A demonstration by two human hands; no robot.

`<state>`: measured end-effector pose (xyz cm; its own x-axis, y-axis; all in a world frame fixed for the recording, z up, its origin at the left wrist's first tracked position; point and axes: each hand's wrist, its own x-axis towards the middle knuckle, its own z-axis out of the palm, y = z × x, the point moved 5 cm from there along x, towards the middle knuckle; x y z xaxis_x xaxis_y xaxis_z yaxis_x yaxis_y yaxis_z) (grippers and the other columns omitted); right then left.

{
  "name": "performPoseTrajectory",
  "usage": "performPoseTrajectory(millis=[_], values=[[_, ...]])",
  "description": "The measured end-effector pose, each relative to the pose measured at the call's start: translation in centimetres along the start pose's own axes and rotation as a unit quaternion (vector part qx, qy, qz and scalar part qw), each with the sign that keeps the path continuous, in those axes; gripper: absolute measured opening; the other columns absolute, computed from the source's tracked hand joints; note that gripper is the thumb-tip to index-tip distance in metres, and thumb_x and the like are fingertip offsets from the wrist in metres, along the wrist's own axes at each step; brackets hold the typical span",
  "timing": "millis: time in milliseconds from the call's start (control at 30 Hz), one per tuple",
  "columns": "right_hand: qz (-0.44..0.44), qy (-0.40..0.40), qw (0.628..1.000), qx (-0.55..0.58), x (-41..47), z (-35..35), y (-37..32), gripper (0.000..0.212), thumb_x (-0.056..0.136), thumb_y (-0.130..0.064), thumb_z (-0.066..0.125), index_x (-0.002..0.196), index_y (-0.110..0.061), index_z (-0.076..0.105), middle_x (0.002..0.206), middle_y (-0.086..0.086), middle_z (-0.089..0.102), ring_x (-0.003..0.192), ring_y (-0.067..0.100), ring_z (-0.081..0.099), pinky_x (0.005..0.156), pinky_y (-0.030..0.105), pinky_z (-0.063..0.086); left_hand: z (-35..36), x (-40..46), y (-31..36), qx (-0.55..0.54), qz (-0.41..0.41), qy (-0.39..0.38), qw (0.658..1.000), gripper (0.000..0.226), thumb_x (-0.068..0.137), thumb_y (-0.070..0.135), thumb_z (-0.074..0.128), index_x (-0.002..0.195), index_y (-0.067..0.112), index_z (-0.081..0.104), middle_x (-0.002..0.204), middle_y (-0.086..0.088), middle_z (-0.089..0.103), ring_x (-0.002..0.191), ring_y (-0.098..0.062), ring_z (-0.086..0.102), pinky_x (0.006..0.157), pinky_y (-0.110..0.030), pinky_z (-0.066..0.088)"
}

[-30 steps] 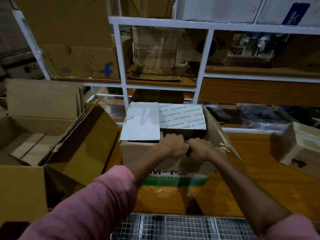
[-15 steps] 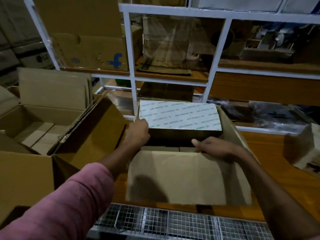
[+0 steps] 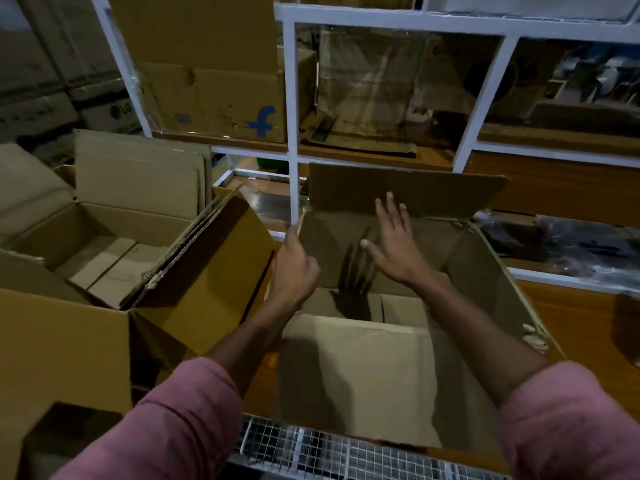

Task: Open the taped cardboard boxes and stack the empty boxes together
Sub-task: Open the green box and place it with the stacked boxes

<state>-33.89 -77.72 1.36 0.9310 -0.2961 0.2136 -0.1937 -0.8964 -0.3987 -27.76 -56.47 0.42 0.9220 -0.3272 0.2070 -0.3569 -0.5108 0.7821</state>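
Observation:
A brown cardboard box (image 3: 363,375) stands open in front of me on the wooden table (image 3: 575,327). Its near flap folds toward me, its far flap (image 3: 436,192) stands upright, and its inside looks empty down to the bottom flaps. My left hand (image 3: 294,271) sits at the box's left rim with the fingers curled over the edge. My right hand (image 3: 394,251) hovers over the opening just in front of the far flap, fingers spread and holding nothing. To the left lie nested open boxes (image 3: 104,247) with raised flaps.
A white shelf frame (image 3: 291,98) rises right behind the box and holds a carton with a blue "f" (image 3: 214,98) and flattened cardboard. A wire mesh panel (image 3: 311,448) runs along the near table edge. Dark plastic bags (image 3: 575,244) and another box (image 3: 627,327) sit at the right.
The two hands parted at the near edge and the flaps came open. The white printed far flap swung upright, showing its brown inside. My right hand moved forward over the opening.

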Motion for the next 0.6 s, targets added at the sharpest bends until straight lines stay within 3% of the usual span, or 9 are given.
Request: performPoseTrajectory(millis=[67, 133, 233, 300, 400, 500, 600], values=[[0.021, -0.033, 0.999, -0.019, 2.2, 1.1, 0.4, 0.085, 0.103, -0.049, 0.047, 0.162, -0.027, -0.010, 0.166, -0.007, -0.028, 0.153, 0.027, -0.027, 0.124, 0.060, -0.002, 0.2, 0.1, -0.2, 0.026, -0.002, 0.001, 1.000, 0.058, 0.097, 0.011, 0.056, 0.152, 0.015, 0.037, 0.130, 0.002, 0.055, 0.113, -0.014, 0.056, 0.087, -0.022, 0.049], [0.039, -0.063, 0.997, -0.033, 4.1, 2.1, 0.5, 0.084, 0.103, -0.050, 0.045, 0.163, -0.024, -0.009, 0.169, -0.002, -0.021, 0.153, 0.031, -0.025, 0.123, 0.063, -0.004, 0.3, 0.2, -0.4, 0.051, 0.000, 0.004, 0.999, 0.053, 0.097, 0.015, 0.055, 0.148, 0.014, 0.042, 0.139, -0.005, 0.056, 0.124, -0.020, 0.054, 0.102, -0.037, 0.049], [0.070, -0.081, 0.992, -0.071, 6.0, 3.1, 1.0, 0.083, 0.103, -0.051, 0.045, 0.164, -0.022, -0.004, 0.171, -0.002, -0.013, 0.155, 0.034, -0.019, 0.120, 0.065, -0.012, 0.4, 0.0, -0.4, 0.066, 0.005, 0.003, 0.998, 0.049, 0.098, 0.017, 0.053, 0.145, 0.013, 0.043, 0.136, -0.008, 0.056, 0.121, -0.023, 0.056, 0.101, -0.042, 0.050], [0.067, -0.078, 0.991, -0.081, 6.9, 3.3, 1.6, 0.081, 0.102, -0.050, 0.048, 0.164, -0.022, 0.003, 0.172, -0.001, -0.002, 0.156, 0.035, -0.012, 0.118, 0.067, -0.008, 0.6, -0.2, -0.5, 0.062, 0.021, 0.003, 0.998, 0.048, 0.097, 0.017, 0.053, 0.145, 0.013, 0.043, 0.134, -0.008, 0.057, 0.116, -0.024, 0.059, 0.098, -0.046, 0.053], [0.052, -0.077, 0.993, -0.072, 7.9, 2.9, 2.1, 0.066, 0.101, -0.037, 0.054, 0.159, -0.022, 0.024, 0.167, 0.007, 0.023, 0.154, 0.039, 0.011, 0.120, 0.071, 0.007, 0.8, -0.2, -0.8, 0.060, 0.026, 0.006, 0.998, 0.051, 0.097, 0.018, 0.054, 0.146, 0.015, 0.042, 0.136, -0.008, 0.056, 0.115, -0.023, 0.061, 0.095, -0.048, 0.055], [0.054, -0.074, 0.992, -0.090, 8.8, 2.3, 2.3, 0.046, 0.099, -0.022, 0.057, 0.144, -0.016, 0.046, 0.149, 0.013, 0.045, 0.140, 0.039, 0.037, 0.115, 0.064, 0.026, 0.7, 0.0, -0.8, 0.066, 0.024, 0.014, 0.997, 0.049, 0.097, 0.018, 0.054, 0.144, 0.015, 0.043, 0.132, -0.007, 0.058, 0.113, -0.022, 0.061, 0.095, -0.047, 0.055], [0.066, -0.058, 0.990, -0.112, 8.6, 1.9, 2.6, 0.039, 0.097, -0.016, 0.058, 0.135, -0.013, 0.052, 0.139, 0.016, 0.048, 0.130, 0.038, 0.045, 0.111, 0.057, 0.035, 0.8, 0.0, -0.6, 0.073, 0.018, 0.008, 0.997, 0.042, 0.097, 0.020, 0.054, 0.139, 0.016, 0.048, 0.123, -0.004, 0.060, 0.108, -0.021, 0.061, 0.092, -0.046, 0.056]])
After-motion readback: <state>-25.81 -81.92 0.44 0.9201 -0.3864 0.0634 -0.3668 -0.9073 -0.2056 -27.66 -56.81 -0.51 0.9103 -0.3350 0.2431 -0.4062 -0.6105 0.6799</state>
